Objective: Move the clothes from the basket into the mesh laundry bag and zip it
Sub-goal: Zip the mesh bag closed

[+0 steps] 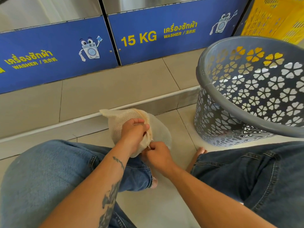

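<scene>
The mesh laundry bag (130, 127), cream and bulging, sits on the tiled floor (164, 203) between a seated person's denim-clad knees. The left hand (134, 130) grips the bag's upper edge with curled fingers, while the right hand (156, 153) pinches what looks like the zipper pull at its seam. The grey plastic basket (246, 89) stands tilted nearby to the right, before blue-fronted washers (57, 51) marked 15 KG.

Blue washer panels (57, 51) behind raised beige tiled floor (115, 83)
</scene>
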